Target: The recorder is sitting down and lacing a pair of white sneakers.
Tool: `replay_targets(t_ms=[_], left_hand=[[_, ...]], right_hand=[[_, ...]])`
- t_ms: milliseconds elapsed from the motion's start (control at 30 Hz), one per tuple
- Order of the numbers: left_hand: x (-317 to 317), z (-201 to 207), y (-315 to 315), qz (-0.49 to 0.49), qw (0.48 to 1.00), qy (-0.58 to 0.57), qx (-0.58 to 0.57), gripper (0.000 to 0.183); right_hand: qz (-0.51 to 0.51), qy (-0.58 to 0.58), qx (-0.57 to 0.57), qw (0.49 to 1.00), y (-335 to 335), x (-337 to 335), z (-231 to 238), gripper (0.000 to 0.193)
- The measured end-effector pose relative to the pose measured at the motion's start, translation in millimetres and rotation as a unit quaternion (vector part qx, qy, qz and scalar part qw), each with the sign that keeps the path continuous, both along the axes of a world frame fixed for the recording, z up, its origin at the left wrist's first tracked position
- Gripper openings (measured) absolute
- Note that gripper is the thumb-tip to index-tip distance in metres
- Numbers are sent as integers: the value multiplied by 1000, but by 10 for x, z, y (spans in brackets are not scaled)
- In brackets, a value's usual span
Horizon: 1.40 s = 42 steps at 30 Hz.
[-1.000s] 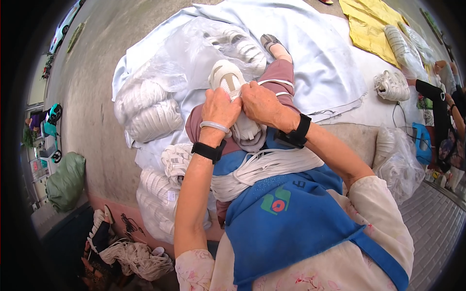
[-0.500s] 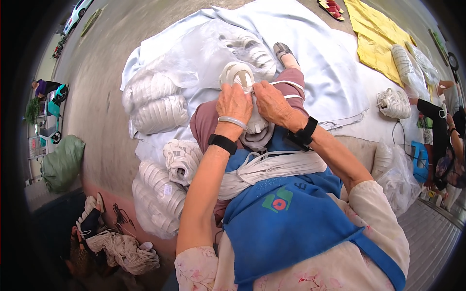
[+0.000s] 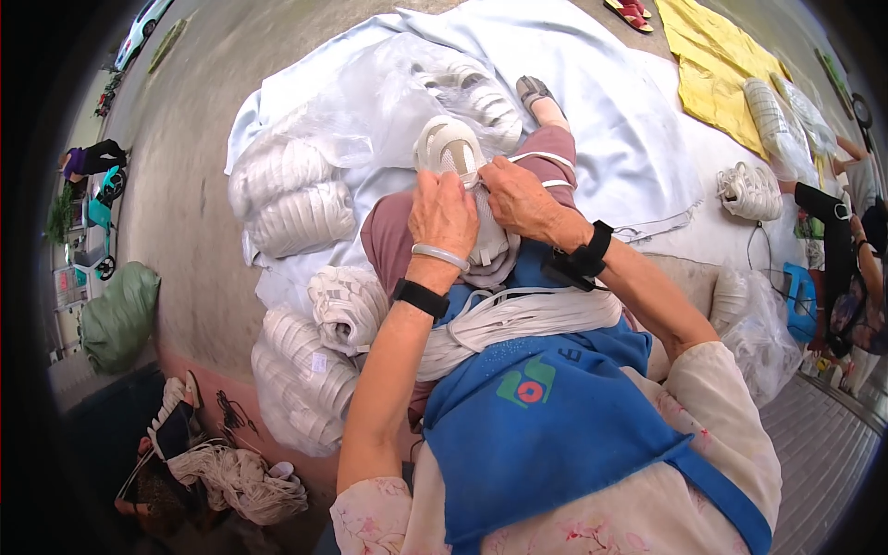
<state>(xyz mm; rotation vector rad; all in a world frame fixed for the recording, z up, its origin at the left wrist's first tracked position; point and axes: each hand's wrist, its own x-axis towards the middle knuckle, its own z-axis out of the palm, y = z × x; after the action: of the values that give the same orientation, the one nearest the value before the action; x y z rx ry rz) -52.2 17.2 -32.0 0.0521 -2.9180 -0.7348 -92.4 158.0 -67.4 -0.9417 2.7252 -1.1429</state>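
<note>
pinching, both nearly closed, the left hand (image 3: 444,215) and right hand (image 3: 523,199) held the pale shoe (image 3: 449,143) near white laces (image 3: 527,321) bundled across the blue apron (image 3: 564,425)

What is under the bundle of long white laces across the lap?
Blue fabric apron shows around the white laces; whatever lies directly beneath them is covered.

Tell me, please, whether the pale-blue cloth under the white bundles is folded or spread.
Spread, though wrinkled: the pale-blue cloth lies wide beneath the white bundles.
</note>
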Motion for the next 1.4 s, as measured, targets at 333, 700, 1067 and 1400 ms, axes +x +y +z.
replay_targets(t_ms=[333,700,1067,1400], left_hand=[[-103,-57,-29,-8,998,57,-25,12],[141,34,88,-87,994,39,-59,14],[7,82,-60,-116,992,5,-56,6],[22,20,-380,-98,981,-26,165,13]], right_hand=[[4,-17,-34,999,4,-95,-50,11],[-66,-18,-81,994,4,204,72,14],[-95,-27,-62,993,-11,225,159,16],[40,182,7,983,-127,26,254,11]])
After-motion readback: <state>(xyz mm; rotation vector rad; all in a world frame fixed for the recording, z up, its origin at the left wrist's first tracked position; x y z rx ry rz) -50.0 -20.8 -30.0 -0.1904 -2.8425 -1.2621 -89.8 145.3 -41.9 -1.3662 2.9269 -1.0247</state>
